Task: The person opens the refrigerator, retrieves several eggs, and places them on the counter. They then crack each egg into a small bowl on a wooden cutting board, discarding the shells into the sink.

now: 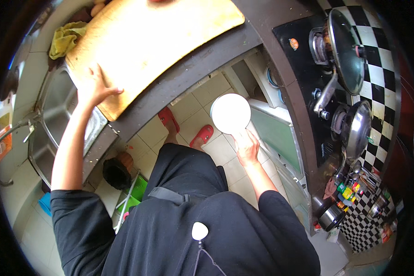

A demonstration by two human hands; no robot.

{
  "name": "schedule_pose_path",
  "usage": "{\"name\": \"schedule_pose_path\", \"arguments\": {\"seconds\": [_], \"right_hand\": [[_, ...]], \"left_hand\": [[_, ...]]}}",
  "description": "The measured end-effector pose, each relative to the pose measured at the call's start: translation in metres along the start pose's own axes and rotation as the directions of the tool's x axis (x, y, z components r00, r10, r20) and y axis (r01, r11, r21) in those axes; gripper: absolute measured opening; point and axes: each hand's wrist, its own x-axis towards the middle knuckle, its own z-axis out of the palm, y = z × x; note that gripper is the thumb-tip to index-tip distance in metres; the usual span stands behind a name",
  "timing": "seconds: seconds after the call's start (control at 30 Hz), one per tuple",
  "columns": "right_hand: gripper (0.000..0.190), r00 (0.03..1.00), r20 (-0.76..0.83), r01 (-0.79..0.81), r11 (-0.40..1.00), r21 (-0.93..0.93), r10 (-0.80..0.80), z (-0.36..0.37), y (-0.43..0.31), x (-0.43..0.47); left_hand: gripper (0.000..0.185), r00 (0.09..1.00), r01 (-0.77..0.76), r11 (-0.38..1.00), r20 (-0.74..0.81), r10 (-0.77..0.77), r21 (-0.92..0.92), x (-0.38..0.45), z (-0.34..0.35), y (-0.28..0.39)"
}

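Observation:
My right hand (247, 148) grips a round white dish (231, 114) by its near rim, above the tiled floor. Strong light washes out its surface, so whether it is a plate or a shallow bowl is unclear. With fingers and thumb spread, my left hand (97, 90) rests flat on the near left corner of a large wooden cutting board (165, 45). The board lies on the dark countertop (193, 65) and reaches over the rim of a steel sink (58, 89). Part of a red thing (155, 1) shows at the board's far edge.
A yellow cloth (65, 38) lies left of the board. On the right, a gas hob (296, 69) carries a pan with a glass lid (348, 55) and a second lidded pan (358, 131). A lined bin (115, 172) stands below the sink. Bottles (346, 193) crowd the lower right.

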Motion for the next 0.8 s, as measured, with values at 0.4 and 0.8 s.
{"name": "schedule_pose_path", "arguments": {"seconds": [0.4, 0.8], "right_hand": [[0.022, 0.898, 0.085, 0.435, 0.899, -0.041, -0.431, -0.102, -0.159, 0.128], [0.011, 0.646, 0.175, 0.736, 0.667, 0.116, -0.743, -0.013, -0.215, 0.243]], "left_hand": [[0.073, 0.914, -0.274, 0.856, -0.395, 0.09, -0.438, -0.053, -0.001, -0.022], [0.015, 0.753, -0.472, 0.66, -0.657, -0.044, -0.584, -0.145, -0.059, -0.019]]}}
